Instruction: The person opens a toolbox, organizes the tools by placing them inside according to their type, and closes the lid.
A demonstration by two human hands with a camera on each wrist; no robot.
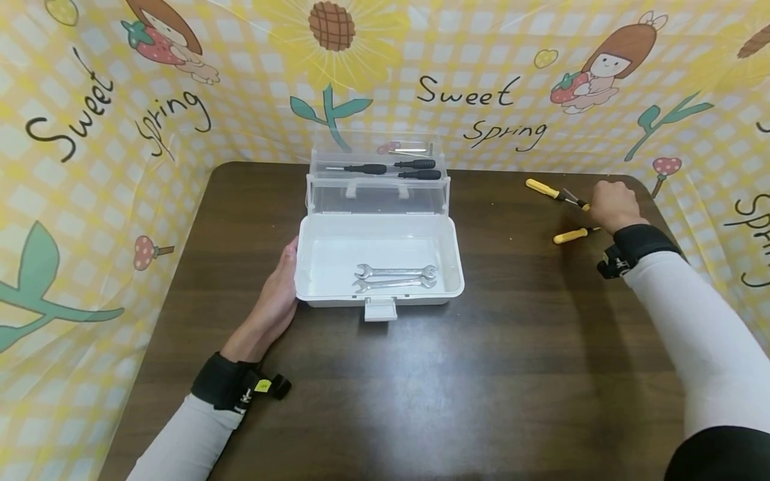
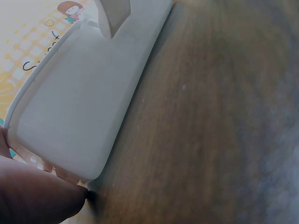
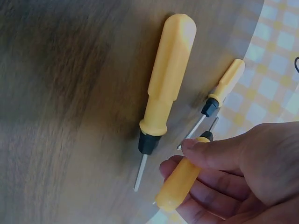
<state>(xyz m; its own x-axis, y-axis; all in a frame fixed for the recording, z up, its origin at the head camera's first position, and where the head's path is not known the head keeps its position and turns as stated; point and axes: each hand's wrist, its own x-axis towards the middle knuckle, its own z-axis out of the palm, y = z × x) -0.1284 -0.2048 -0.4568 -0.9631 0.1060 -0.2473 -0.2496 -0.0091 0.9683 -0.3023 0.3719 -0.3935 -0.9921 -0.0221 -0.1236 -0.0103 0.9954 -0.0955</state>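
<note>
We saw a yellow-handled screwdriver (image 3: 179, 185) near the tabletop's far right corner, pinched between the thumb and curled fingers of the right hand (image 1: 615, 206). Two other yellow-handled screwdrivers (image 3: 170, 79) lay just beside it on the tabletop (image 1: 511, 321), on the hand's left, between it and the white toolbox (image 1: 375, 237). That box sat near the far edge, left of its middle, its front latch (image 1: 380, 309) facing the near edge. The left hand (image 1: 278, 294) rested against the box's left wall with fingers fairly straight, gripping nothing that we could make out. Inside, two wrenches (image 1: 397, 272) lay side by side close to the front wall. Behind rose the box's clear upper section (image 1: 379, 198), where we counted three black-handled screwdrivers (image 1: 368, 169) and some slim metal pieces (image 1: 412, 151). Just past the far edge, a yellow checked cloth (image 1: 252, 113) hung like a wall.
</note>
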